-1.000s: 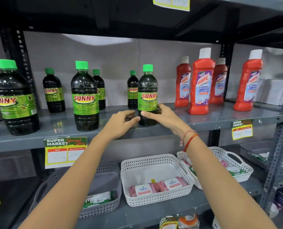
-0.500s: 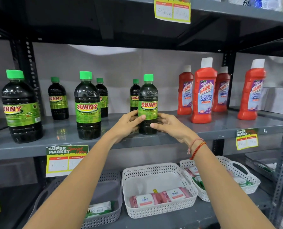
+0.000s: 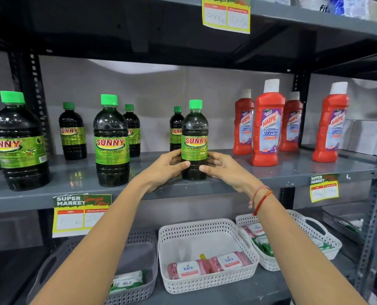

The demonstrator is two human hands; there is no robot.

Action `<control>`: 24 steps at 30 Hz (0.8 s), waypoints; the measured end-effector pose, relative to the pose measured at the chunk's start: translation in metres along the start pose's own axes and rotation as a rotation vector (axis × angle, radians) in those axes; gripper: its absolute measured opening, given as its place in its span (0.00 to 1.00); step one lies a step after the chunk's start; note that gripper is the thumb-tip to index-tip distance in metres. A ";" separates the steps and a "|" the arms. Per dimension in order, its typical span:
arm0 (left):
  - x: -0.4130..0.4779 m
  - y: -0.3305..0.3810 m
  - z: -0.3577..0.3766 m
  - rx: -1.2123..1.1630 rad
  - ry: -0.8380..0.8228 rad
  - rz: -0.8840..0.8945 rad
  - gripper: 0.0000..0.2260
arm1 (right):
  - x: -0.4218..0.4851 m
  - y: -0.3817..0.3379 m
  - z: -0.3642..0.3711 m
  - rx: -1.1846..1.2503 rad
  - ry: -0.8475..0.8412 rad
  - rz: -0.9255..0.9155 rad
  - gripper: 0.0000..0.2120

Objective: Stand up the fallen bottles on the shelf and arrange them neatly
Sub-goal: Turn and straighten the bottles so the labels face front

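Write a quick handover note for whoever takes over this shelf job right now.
Left hand and right hand both cup the lower part of one dark bottle, upright at the front of the grey shelf.
All other dark bottles, including the middle one, and the red bottles stand upright.
Done: none lies fallen.
Left: let go, then even out the rows.

dark bottles [image 3: 194,139] with green caps; red bottles [image 3: 269,124], white caps.
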State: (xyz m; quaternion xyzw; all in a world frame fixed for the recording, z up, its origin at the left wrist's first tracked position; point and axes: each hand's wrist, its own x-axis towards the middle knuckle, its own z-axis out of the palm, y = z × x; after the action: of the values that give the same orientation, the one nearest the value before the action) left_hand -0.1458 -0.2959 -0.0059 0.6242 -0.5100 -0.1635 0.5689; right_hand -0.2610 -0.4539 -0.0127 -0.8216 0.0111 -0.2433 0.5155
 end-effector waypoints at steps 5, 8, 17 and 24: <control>0.001 0.001 0.004 -0.015 -0.009 -0.014 0.18 | 0.000 0.000 -0.005 0.025 -0.017 0.024 0.25; 0.002 0.001 0.005 -0.014 -0.002 -0.015 0.19 | -0.001 0.002 -0.007 0.019 -0.007 0.026 0.26; -0.015 0.009 0.010 0.148 0.127 0.036 0.23 | -0.013 -0.007 0.003 -0.004 0.070 -0.015 0.24; -0.106 0.019 -0.028 0.334 0.887 0.451 0.06 | -0.041 -0.035 0.081 -0.180 0.692 -0.338 0.15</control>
State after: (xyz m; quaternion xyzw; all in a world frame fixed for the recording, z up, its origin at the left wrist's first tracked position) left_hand -0.1779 -0.1902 -0.0207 0.5904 -0.3606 0.3266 0.6440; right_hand -0.2720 -0.3584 -0.0275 -0.7232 0.0700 -0.5854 0.3598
